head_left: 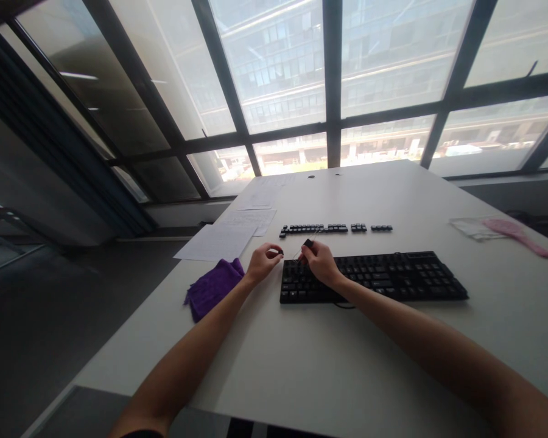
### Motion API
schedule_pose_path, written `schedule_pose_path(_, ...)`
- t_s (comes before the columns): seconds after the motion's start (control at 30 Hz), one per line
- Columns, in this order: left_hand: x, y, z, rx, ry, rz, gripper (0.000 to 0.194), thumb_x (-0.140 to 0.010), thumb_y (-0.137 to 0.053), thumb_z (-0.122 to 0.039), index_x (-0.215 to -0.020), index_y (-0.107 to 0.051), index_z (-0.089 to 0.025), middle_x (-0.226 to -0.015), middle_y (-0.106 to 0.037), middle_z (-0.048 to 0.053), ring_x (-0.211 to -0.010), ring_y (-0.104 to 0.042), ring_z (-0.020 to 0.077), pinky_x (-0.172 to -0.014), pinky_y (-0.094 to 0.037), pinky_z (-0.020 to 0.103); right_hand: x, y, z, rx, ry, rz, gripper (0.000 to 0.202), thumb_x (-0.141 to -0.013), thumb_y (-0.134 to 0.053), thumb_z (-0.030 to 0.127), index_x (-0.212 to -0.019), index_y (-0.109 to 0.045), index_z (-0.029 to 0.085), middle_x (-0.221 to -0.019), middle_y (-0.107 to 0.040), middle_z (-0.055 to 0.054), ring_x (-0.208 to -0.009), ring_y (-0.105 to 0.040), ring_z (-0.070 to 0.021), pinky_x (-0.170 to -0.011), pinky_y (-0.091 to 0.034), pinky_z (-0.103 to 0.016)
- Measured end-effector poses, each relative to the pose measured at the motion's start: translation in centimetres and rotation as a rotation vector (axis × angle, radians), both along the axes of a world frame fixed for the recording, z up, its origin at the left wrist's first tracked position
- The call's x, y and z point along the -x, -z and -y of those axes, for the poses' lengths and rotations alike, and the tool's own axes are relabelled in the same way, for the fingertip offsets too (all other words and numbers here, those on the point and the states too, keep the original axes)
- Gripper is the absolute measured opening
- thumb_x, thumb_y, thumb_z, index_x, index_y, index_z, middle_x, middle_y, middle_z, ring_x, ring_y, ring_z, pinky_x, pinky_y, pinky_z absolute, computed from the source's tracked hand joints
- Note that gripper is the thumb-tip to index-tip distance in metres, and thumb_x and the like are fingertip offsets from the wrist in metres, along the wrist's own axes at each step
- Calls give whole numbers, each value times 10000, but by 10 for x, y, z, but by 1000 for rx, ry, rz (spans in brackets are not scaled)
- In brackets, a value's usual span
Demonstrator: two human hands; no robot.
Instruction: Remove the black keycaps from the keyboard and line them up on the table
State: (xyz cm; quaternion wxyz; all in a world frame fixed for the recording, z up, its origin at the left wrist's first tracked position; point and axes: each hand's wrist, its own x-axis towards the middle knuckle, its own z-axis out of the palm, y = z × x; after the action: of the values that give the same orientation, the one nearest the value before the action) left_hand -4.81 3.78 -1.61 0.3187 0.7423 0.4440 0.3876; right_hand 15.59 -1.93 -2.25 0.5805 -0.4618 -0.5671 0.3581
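A black keyboard (pixel 393 277) lies on the white table (pixel 274 359). Just off its upper left corner, my left hand (pixel 263 261) pinches a small black keycap (pixel 280 252). My right hand (pixel 320 261) is over the keyboard's left part, its fingers closed on a tool with a black end (pixel 308 243) and thin wires. Behind the keyboard, loose black keycaps (pixel 337 228) stand in a row, split into groups. The keys beneath my right hand are hidden.
A purple cloth (pixel 215 287) lies left of my left hand, with paper sheets (pixel 219 241) behind it. At the right are a pink brush-like object (pixel 516 234) and a clear plastic bag (pixel 468 228). Large windows rise beyond the table.
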Motion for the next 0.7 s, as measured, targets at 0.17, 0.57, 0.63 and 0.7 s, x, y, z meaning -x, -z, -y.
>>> schedule_pose_path(0.17,-13,8,-31,-198,-9,-223,143,-781,-694,-234,-908,-750,-200,-872,-752,35,-767,-686,180,-738,-554,308,1,0,-1,-10,12,-2,230,-903,-533,352,-758,-593,184,-664,-690,-38,-589,-637,-170,-577,-460,-265)
schedule_pose_path(0.57,-27,20,-77,-507,-129,-437,127,-818,-704,-198,-904,-788,-239,-1009,-658,67,-1021,-543,246,-962,-460,374,1,0,-1,-10,-4,13,246,-908,-531,342,-740,-604,178,-663,-696,-43,-582,-629,-164,-597,-467,-272)
schedule_pose_path(0.63,-32,22,-83,-505,-159,-442,130,-810,-712,-181,-897,-788,-240,-1014,-641,73,-1021,-524,254,-962,-459,380,1,-1,0,-11,-7,12,248,-908,-532,343,-738,-603,178,-664,-696,-45,-579,-629,-165,-589,-464,-273)
schedule_pose_path(0.7,-36,24,-88,-495,-179,-439,131,-799,-723,-171,-890,-788,-240,-1019,-631,73,-1025,-514,257,-973,-453,387,1,-1,0,-11,-6,6,243,-907,-535,345,-744,-603,179,-664,-695,-45,-579,-629,-168,-584,-462,-274)
